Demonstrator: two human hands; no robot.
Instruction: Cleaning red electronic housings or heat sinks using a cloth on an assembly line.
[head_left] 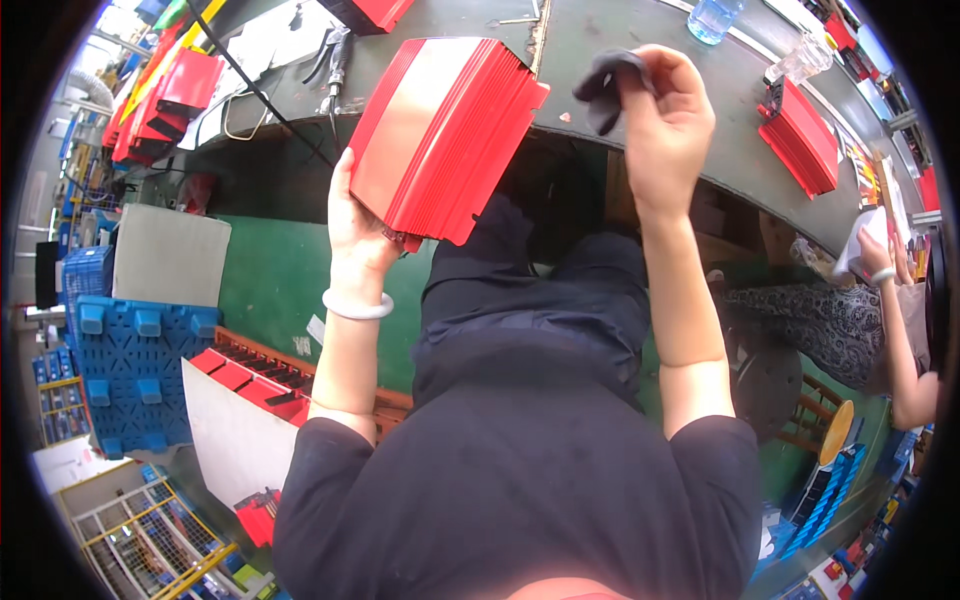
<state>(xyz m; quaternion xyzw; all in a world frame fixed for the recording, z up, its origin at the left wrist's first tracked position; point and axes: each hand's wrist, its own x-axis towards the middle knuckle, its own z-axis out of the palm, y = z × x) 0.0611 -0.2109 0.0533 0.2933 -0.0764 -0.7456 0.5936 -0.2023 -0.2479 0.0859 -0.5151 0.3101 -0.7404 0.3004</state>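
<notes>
My left hand (357, 232) grips the lower left corner of a red metal case (455, 140) with ribbed sides, held tilted up near the bench edge. A pale glossy band runs along the case's top face. My right hand (670, 125) is raised to the right of the case, apart from it. Its thumb and fingers pinch a dark grey, soft-looking cloth (605, 90), folded or bunched so its full shape is hidden.
The dark workbench (570, 30) carries a tool with dark handles (338, 65), a water bottle (715, 18) and another red case (800, 138). More red cases (170, 100) sit at the left. Below are a blue plastic pallet (145, 370) and a co-worker's arm (900, 340) at right.
</notes>
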